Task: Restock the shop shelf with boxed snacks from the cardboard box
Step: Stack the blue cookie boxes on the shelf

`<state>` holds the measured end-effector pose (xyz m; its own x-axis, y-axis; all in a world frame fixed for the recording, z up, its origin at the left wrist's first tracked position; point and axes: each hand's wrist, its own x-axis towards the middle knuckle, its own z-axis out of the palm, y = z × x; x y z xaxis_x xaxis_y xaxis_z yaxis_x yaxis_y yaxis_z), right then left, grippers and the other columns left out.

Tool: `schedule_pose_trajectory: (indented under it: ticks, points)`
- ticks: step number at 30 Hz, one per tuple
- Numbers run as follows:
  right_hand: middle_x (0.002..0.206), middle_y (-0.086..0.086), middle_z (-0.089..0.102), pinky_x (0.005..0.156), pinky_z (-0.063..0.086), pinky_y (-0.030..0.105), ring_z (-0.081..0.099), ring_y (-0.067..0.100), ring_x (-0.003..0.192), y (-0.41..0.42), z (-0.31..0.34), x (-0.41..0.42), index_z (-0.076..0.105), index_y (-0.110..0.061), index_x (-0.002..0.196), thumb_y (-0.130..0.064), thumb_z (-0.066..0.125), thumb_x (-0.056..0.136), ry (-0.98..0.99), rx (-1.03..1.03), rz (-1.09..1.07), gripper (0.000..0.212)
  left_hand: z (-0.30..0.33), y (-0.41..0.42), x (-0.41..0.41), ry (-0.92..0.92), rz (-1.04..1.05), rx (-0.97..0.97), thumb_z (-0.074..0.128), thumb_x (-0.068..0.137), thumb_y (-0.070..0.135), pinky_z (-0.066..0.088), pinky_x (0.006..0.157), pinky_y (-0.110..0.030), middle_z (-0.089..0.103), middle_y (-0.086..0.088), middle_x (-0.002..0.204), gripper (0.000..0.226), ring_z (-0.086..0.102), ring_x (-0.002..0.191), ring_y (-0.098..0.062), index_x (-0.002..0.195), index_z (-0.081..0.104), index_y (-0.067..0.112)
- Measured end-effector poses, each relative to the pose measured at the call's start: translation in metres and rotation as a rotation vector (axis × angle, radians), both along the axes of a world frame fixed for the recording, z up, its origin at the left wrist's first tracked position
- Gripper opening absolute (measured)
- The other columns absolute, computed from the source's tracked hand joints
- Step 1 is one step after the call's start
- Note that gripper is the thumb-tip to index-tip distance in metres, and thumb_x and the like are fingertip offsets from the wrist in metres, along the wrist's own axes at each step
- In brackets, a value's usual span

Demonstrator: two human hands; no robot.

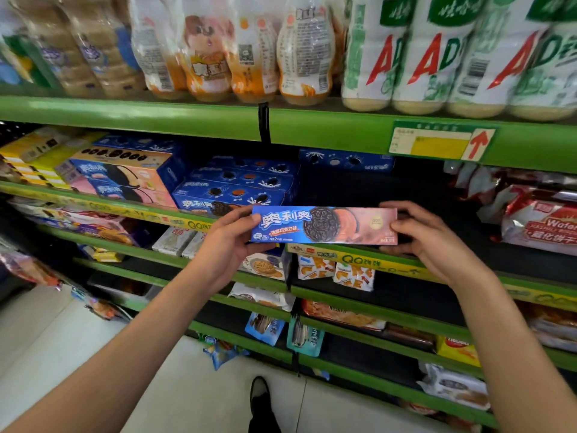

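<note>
At chest height in front of the shelf, head view only: both hands hold one cookie box [324, 225] level, long side across, printed face toward the camera. Left hand [232, 237] grips the blue end, thumb on the front, fingers [242, 214] curled round behind. Right hand [427, 234] pinches the pink end, thumb on the front edge, other fingers wrapped over top and back. Box hangs just in front of the green shelf lip [374, 260], not yet resting on the shelf.

Risks, as a guess: the dark gap [359, 189] behind it is open, w/ a stack of blue boxes [237, 185] just left and one blue box [346, 160] at the back. Pushed in at an angle, the held box could clip the stack's corner and shove it out of line. The upper shelf edge [187, 117] sits low, so lifting too high could catch it. Red wafer packs [540, 220] lie to the right, well apart, so likely safe.

Box itself: long, thin, flat carton; blue left part w/ white lettering, dark sandwich cookie mid, pink right part. Corners look crisp, no dents seen. Cardboard supply box isn't in view.
</note>
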<state>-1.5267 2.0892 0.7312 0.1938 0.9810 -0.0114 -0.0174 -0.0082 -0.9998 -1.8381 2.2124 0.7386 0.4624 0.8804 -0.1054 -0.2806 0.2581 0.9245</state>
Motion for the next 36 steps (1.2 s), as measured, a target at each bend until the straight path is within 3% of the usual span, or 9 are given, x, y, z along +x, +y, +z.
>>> schedule_pose_trajectory:
  ticks: [4, 9, 19, 28, 36]
  points:
    - [0.099, -0.001, 0.071, 0.072, 0.058, 0.03, 0.07, 0.017, 0.097, 0.0, -0.003, 0.001, 0.068, -0.038, 0.11, -0.005, 0.054, 0.094, 0.013, 0.005, -0.02, 0.039, 0.003, -0.001, 0.002, 0.014, 0.001, 0.014, 0.07, 0.078, 0.018, 0.059, 0.073, -0.036, 0.071, -0.008, 0.099, 0.047, 0.069, 0.095, -0.023, 0.12, 0.055, 0.003]
    - [0.096, -0.008, 0.073, 0.072, 0.058, 0.029, 0.07, 0.016, 0.097, -0.001, -0.002, -0.001, 0.07, -0.04, 0.107, -0.006, 0.055, 0.095, 0.008, 0.014, -0.008, 0.04, 0.005, -0.003, 0.0, 0.006, -0.007, 0.016, 0.07, 0.077, 0.018, 0.06, 0.075, -0.039, 0.072, -0.008, 0.1, 0.046, 0.07, 0.096, -0.024, 0.118, 0.056, 0.003]
    - [0.102, -0.004, 0.074, 0.073, 0.059, 0.028, 0.07, 0.019, 0.1, -0.003, 0.004, -0.004, 0.067, -0.034, 0.112, -0.014, 0.06, 0.09, 0.017, 0.02, 0.013, 0.031, 0.008, -0.005, -0.004, -0.008, -0.024, 0.024, 0.066, 0.081, 0.018, 0.06, 0.073, -0.036, 0.071, -0.006, 0.095, 0.035, 0.069, 0.094, -0.022, 0.111, 0.056, 0.004]
    - [0.105, 0.0, 0.073, 0.073, 0.059, 0.028, 0.07, 0.023, 0.102, -0.006, 0.007, -0.007, 0.068, -0.039, 0.113, -0.036, 0.076, 0.069, 0.04, 0.04, 0.027, 0.044, 0.013, -0.001, -0.006, 0.025, -0.012, 0.04, 0.059, 0.09, 0.012, 0.059, 0.068, -0.033, 0.072, -0.004, 0.091, 0.02, 0.069, 0.091, -0.02, 0.108, 0.059, 0.005]
    - [0.11, 0.003, 0.073, 0.074, 0.059, 0.028, 0.07, 0.024, 0.103, -0.009, 0.006, -0.008, 0.063, -0.033, 0.121, -0.031, 0.069, 0.079, 0.05, 0.056, 0.013, 0.043, 0.02, 0.002, -0.007, -0.018, 0.009, 0.017, 0.066, 0.079, 0.018, 0.059, 0.066, -0.036, 0.068, -0.008, 0.093, 0.047, 0.069, 0.088, -0.021, 0.121, 0.052, 0.001]
